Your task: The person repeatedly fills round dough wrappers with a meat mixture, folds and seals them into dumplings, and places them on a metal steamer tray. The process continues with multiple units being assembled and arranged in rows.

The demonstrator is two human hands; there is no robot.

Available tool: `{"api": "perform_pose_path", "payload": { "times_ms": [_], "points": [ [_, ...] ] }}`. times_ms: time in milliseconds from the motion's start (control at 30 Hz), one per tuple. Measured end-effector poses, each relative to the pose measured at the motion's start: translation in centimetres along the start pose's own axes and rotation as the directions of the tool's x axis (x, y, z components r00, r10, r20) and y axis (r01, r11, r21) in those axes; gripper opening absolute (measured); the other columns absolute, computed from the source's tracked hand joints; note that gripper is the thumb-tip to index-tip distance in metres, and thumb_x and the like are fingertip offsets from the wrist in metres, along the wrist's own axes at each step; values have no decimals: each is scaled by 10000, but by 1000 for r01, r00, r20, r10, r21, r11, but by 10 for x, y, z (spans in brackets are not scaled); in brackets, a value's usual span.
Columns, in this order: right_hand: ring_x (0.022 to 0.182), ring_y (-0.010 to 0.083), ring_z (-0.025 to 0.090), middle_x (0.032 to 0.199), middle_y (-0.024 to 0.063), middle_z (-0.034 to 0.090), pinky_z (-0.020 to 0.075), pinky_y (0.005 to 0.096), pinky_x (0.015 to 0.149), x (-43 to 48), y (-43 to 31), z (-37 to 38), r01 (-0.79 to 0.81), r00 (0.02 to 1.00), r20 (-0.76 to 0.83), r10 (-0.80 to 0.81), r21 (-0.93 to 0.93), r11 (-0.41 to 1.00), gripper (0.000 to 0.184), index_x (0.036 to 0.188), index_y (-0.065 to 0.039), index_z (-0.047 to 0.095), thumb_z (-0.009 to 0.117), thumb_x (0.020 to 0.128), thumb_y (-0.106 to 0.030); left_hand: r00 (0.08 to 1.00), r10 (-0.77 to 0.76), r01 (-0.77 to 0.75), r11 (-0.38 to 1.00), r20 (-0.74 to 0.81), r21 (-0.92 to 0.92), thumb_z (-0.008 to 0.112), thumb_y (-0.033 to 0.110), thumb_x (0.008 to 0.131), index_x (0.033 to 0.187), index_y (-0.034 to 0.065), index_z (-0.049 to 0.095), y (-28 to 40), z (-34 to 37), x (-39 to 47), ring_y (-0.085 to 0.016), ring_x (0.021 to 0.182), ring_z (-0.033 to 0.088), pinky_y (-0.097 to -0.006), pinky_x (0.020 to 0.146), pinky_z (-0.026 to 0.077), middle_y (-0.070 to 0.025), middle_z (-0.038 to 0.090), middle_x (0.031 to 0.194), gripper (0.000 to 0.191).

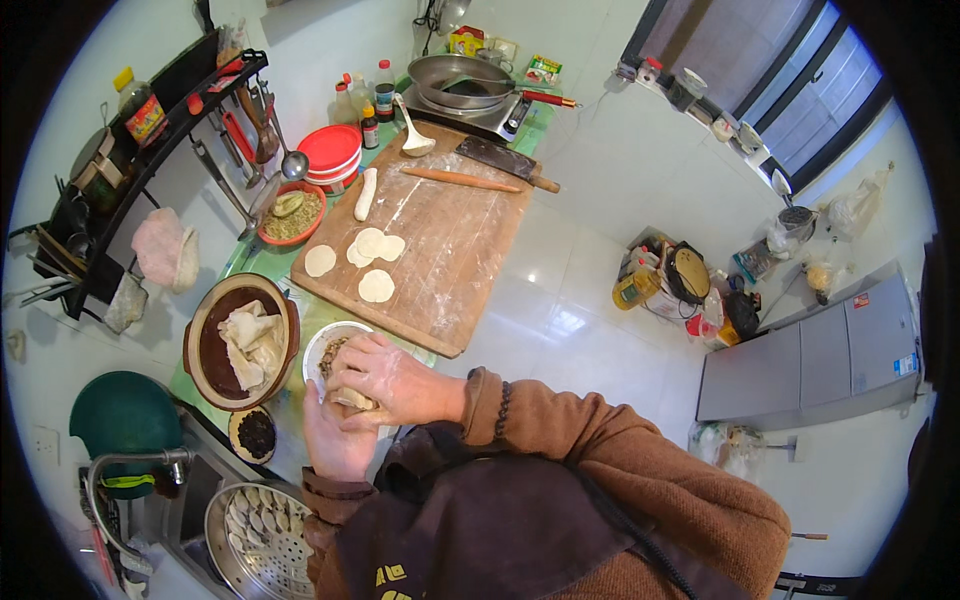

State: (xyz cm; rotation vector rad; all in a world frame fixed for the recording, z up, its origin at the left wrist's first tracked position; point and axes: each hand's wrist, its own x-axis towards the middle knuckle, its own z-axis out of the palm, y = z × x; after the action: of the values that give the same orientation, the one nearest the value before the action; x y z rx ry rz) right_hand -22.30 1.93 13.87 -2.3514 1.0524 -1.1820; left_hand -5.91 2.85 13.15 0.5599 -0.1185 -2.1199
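A dumpling (352,400) of pale dough is held between my two hands. My left hand (339,439) supports it from below, palm turned up. From above, my right hand (386,380) closes over it with bent fingers, floury on the back. A white bowl (309,360) of chopped filling (328,356) stands just beyond the hands and is partly covered by my right one. Round dough wrappers (376,286) lie on the floured wooden board (442,277), several of them overlapping. A dough roll (366,195) rests farther up the board.
At the board's far end are a rolling pin (461,179), a cleaver (495,156) and a ladle (417,142). To the left sits a brown pot (210,330) holding dough. A perforated steamer tray (281,559) with several dumplings stands by the sink (202,450). A frying pan (465,79) is at the back.
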Motion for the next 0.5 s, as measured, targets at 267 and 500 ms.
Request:
{"api": "perform_pose_path", "payload": {
  "times_ms": [267,500],
  "points": [
    [1169,385,536,1208,153,602,440,504,999,-4,-6,-2,-108,962,-262,72,-128,986,516,1165,-66,654,823,744,-311,957,162,-160,987,239,-30,402,485,1065,1359,-24,492,-6,2,11,-260,1283,514,-378,1109,414,-129,570,1329,595],
    [1217,370,520,1275,115,622,419,468,1031,5,-15,5,-143,942,-321,95,-130,981,420,1100,-98,730,845,709,-199,956,242,-241,970,165,-30,367,478,1077,1393,-61,428,-5,13,7,-251,1264,505,-399,1112,396,-141,525,1345,628]
  ]
}}
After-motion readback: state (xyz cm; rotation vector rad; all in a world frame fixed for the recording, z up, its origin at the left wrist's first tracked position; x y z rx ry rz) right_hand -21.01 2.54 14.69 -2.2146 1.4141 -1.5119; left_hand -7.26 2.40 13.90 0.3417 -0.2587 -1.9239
